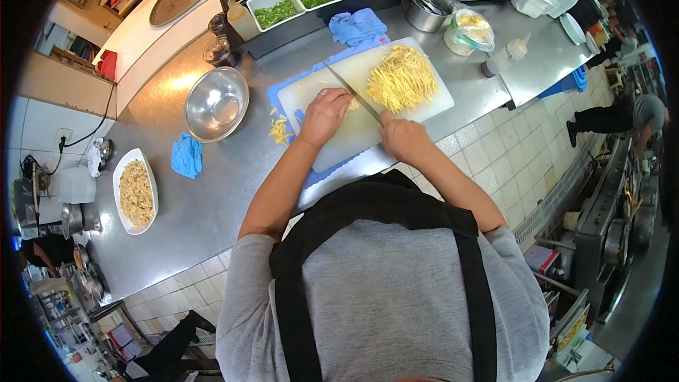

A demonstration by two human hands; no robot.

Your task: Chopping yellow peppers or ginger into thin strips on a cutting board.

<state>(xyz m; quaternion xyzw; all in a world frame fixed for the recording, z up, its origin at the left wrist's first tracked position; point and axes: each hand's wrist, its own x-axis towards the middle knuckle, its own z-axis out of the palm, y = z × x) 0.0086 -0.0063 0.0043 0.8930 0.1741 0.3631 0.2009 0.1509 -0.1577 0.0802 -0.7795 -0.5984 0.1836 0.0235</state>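
Observation:
My right hand grips the handle of a kitchen knife, whose blade points away and to the left over a white cutting board. Fingers bent, my left hand presses a small pale yellow piece of food against the board, close beside the blade. Much of that piece is hidden by the fingers. On the board's right half lies a heap of thin pale yellow shreds. A few yellow trimmings rest off the board's left edge. A blue cloth shows under the board.
A steel bowl, a crumpled blue cloth and a white dish of rice-like food stand to the left. Behind the board are white topping containers, another blue cloth, a steel pot and a squeeze bottle. Other people work at both sides.

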